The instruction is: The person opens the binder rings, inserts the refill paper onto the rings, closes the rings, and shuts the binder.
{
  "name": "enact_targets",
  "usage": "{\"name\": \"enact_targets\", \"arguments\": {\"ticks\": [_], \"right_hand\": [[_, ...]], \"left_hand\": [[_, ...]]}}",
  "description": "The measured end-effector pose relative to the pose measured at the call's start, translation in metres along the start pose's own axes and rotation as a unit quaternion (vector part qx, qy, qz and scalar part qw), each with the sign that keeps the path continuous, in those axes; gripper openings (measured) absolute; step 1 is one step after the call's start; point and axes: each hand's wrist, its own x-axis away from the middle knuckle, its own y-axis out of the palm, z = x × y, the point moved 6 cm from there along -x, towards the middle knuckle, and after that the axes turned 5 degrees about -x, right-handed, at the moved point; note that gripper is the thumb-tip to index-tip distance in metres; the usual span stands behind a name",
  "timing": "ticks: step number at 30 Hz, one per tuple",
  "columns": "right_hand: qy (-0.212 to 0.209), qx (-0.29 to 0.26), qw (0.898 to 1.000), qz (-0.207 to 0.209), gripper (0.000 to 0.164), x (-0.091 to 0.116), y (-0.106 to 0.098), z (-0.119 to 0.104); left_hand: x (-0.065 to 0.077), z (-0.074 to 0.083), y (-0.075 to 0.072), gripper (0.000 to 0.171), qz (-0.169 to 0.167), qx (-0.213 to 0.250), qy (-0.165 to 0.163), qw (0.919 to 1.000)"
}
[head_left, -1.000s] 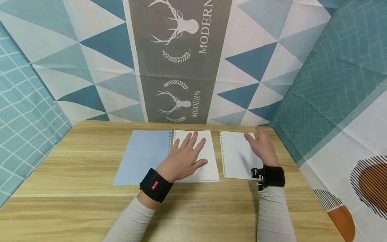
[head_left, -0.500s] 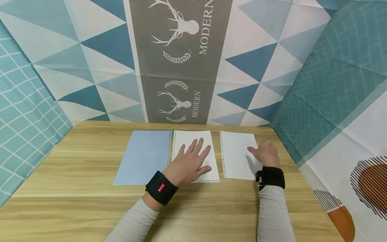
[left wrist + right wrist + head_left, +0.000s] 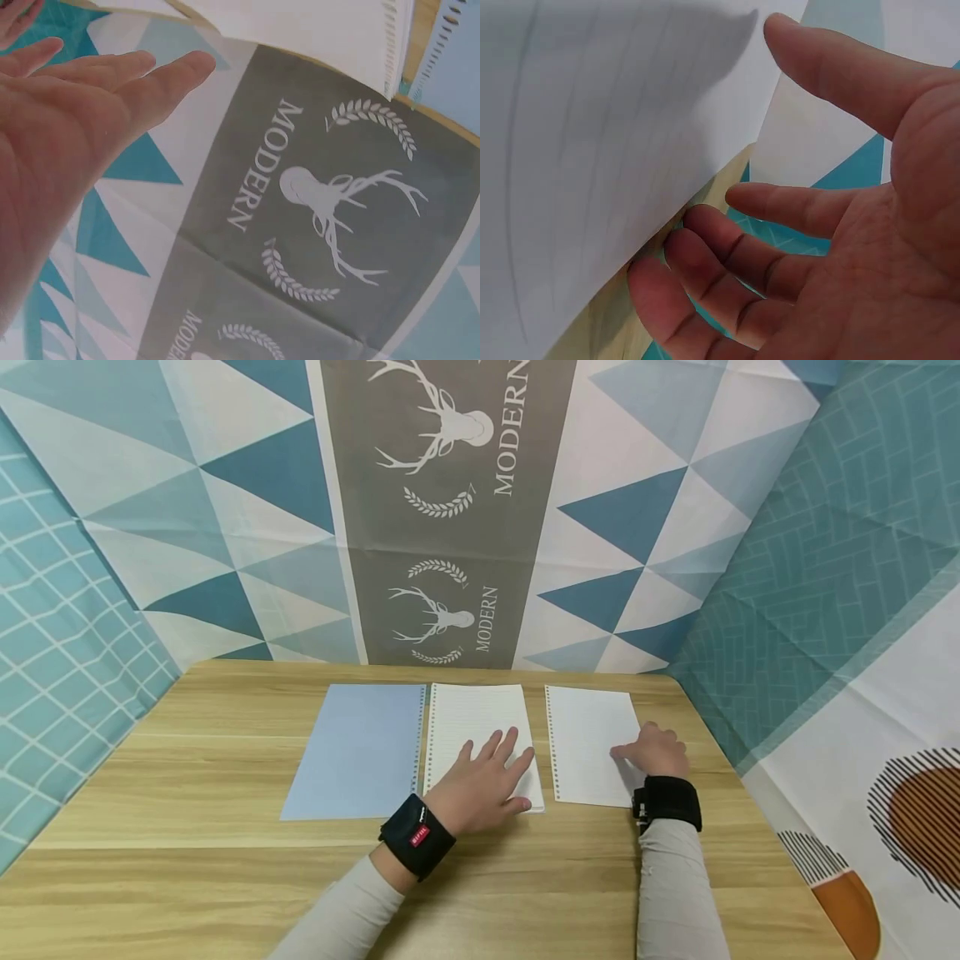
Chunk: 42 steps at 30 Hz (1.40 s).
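Observation:
My right hand [image 3: 658,752] is at the right edge of a loose lined sheet [image 3: 588,739] with holes down its left side. In the right wrist view its fingertips are right at the edge of the sheet [image 3: 577,187], while the thumb [image 3: 810,56] stands apart from the fingers over the paper side. My left hand [image 3: 483,785] is spread over the lower part of a stack of lined hole-punched paper [image 3: 472,710] and holds nothing. To the left of that stack lies a pale blue punched cover sheet [image 3: 360,752].
All the paper lies toward the back of a wooden table [image 3: 187,793]. A patterned cloth backdrop [image 3: 442,527] rises behind the table's rear edge, and another cloth [image 3: 825,610] hangs along the right side.
My right hand has come down to the loose sheet's right edge, its fingers more bent than before. My left hand has moved a little toward me and to the right, still spread.

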Motion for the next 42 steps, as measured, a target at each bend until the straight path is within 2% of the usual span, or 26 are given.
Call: {"name": "enact_targets", "arguments": {"ticks": [11,21,27,36,42], "right_hand": [[0.014,0.0,1.0,-0.01,0.076,-0.006,0.003,0.007],[0.016,0.0,1.0,-0.009,0.073,-0.007,0.002,0.006],[0.023,-0.015,0.999,-0.018,0.078,-0.007,0.003,0.007],[0.027,-0.049,0.998,-0.042,0.087,-0.005,0.004,0.009],[0.034,-0.047,0.998,-0.039,0.086,-0.007,0.003,0.011]], "left_hand": [[-0.001,0.015,0.011,0.073,-0.01,-0.014,0.022,0.9996],[0.002,0.021,0.016,0.069,-0.015,-0.036,0.029,0.9988],[0.003,0.024,0.018,0.07,-0.013,-0.057,0.035,0.9976],[0.004,0.027,0.021,0.071,-0.009,-0.059,0.042,0.9973],[0.004,0.029,0.024,0.071,-0.013,-0.07,0.044,0.9965]]}}
